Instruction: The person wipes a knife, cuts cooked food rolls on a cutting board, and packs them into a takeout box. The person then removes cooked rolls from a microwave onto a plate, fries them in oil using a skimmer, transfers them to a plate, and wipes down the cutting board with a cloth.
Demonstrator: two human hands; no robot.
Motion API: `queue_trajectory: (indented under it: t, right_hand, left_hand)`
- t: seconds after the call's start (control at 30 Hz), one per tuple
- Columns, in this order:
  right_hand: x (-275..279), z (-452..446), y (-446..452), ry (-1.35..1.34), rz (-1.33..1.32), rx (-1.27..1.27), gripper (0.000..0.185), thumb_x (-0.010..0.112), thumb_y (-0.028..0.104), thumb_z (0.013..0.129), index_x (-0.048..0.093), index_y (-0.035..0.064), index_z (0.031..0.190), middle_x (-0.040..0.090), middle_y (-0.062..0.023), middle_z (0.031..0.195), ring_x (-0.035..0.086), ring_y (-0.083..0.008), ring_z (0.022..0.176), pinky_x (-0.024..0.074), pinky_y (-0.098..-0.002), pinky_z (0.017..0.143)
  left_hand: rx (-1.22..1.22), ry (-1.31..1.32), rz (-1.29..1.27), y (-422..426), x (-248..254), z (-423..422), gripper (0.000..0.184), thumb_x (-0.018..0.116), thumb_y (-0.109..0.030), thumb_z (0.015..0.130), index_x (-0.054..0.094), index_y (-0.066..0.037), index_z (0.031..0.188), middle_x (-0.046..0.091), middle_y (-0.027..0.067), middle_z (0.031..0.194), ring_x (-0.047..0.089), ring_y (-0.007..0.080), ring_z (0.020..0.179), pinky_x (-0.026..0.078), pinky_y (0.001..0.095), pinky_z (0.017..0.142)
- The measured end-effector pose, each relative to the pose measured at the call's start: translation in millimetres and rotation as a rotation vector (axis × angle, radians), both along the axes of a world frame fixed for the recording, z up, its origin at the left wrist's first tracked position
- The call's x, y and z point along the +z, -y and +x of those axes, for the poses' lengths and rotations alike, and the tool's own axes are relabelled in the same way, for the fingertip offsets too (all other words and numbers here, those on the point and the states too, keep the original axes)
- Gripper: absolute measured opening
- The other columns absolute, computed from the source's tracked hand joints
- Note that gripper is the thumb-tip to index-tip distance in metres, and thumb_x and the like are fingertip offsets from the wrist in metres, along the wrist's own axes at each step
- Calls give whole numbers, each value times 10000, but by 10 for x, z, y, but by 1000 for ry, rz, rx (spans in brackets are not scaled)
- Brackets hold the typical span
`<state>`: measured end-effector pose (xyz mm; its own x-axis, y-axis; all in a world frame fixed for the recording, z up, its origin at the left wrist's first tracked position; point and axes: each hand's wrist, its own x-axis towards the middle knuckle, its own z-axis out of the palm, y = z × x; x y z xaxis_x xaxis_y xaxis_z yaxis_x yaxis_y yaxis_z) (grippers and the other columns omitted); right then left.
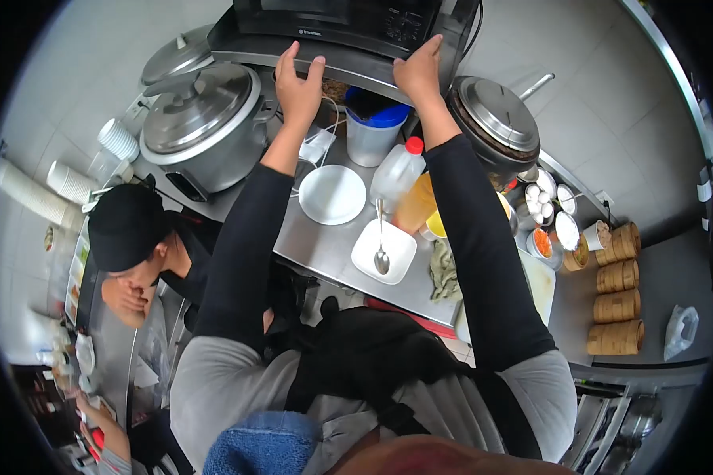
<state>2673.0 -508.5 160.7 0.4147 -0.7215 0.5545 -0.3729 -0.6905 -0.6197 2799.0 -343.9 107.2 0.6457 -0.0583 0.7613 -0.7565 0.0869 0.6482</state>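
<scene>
Both my hands reach up to a metal shelf (333,70) that bears a black microwave (333,24). My left hand (299,91) is open at the shelf's front edge, with thumb and fingers apart. Further right, my right hand (420,75) rests against the same edge, its thumb and a finger spread; its other fingers are partly hidden. Beneath the shelf stands a clear tub with a blue lid (372,131). A red-capped plastic jug (398,170) is near my right forearm, beside a bottle of orange liquid (416,207).
Left stands a large rice cooker (194,127); right, a lidded pot (499,119). On the counter are a white plate (333,195), a square dish (384,261) with a spoon (381,253), and a cloth (444,271). Bamboo steamers (616,336) line the right side. A capped person (146,237) is close left.
</scene>
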Motion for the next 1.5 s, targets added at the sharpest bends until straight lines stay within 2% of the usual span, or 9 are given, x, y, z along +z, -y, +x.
queue_trajectory:
  t: [0.33, 0.5, 0.7, 0.8, 0.93, 1.03, 1.1, 1.37, 1.5]
  right_hand:
    - [30, -119, 12, -23, -145, 34, 851, 800, 165, 798, 260, -85, 1407, 445, -342, 1308, 512, -455, 1197, 435, -477, 1020]
    - [319, -532, -886, 250, 50, 426, 501, 771, 189, 856, 540, -8, 1255, 652, -176, 1121, 653, -214, 914, 530, -322, 805]
    - [500, 524, -654, 108, -303, 647, 335, 717, 225, 890, 601, 16, 1125, 700, -134, 994, 687, -242, 901, 543, -353, 793]
    - [752, 1282, -305, 31, -649, 646, 449, 703, 224, 846, 535, 25, 1212, 659, -286, 1079, 640, -434, 1015, 509, -485, 863]
    - [1278, 1733, -84, -746, -659, 378, 517, 660, 388, 892, 593, -16, 1207, 673, -255, 1125, 638, -421, 1061, 521, -460, 859]
    - [1216, 2065, 380, -744, -776, 878, 447, 626, 322, 900, 616, 28, 1238, 684, -221, 1130, 650, -395, 1058, 528, -434, 849]
    - [1340, 2029, 200, -984, -621, 526, 390, 595, 273, 895, 643, 47, 1209, 690, -200, 1134, 655, -383, 1053, 528, -423, 848]
    - [1257, 2133, 382, -1042, -656, 325, 304, 596, 175, 835, 694, 20, 1079, 703, -210, 1067, 679, -374, 989, 540, -441, 817]
    - [1162, 2344, 543, -1026, -661, 342, 383, 628, 152, 785, 688, 41, 1147, 697, -209, 1109, 669, -378, 1028, 535, -443, 860]
  left_hand:
    - [-43, 79, 26, -636, 175, -113, 502, 735, -178, 866, 577, -32, 1320, 570, 130, 1312, 536, 254, 1226, 407, 396, 1033]
    - [-13, 39, 57, -1406, 47, -197, 627, 711, -145, 898, 423, -23, 1441, 508, 160, 1422, 484, 257, 1321, 340, 385, 1108]
    - [5, 120, 68, -2064, -80, -99, 534, 542, -217, 972, 453, 0, 1451, 432, 213, 1499, 405, 318, 1399, 264, 405, 1159]
    - [102, 65, 84, -2196, -75, -85, 498, 499, -253, 998, 495, 12, 1420, 442, 186, 1506, 316, 289, 1457, 194, 390, 1184]
    - [-21, -305, -28, -2134, -1193, -698, 391, 543, -177, 991, 520, 33, 1320, 581, 110, 1170, 546, 171, 1041, 442, 305, 949]
    - [-378, -1328, 300, -1827, -2649, -1099, 531, 703, -253, 930, 525, 61, 1320, 609, 54, 805, 604, 110, 669, 500, 236, 595]
    - [-267, -1108, 424, -1669, -2829, -1130, 529, 742, -267, 887, 569, 92, 1236, 633, 97, 722, 624, 144, 505, 512, 276, 448]
    - [-70, -1023, 678, -1225, -2732, -936, 272, 758, -171, 803, 544, -9, 764, 624, 76, 587, 611, 166, 446, 496, 283, 428]
    - [-209, -1206, 414, -1261, -2736, -921, 198, 696, -111, 799, 556, 4, 881, 664, 122, 744, 700, 201, 658, 584, 336, 565]
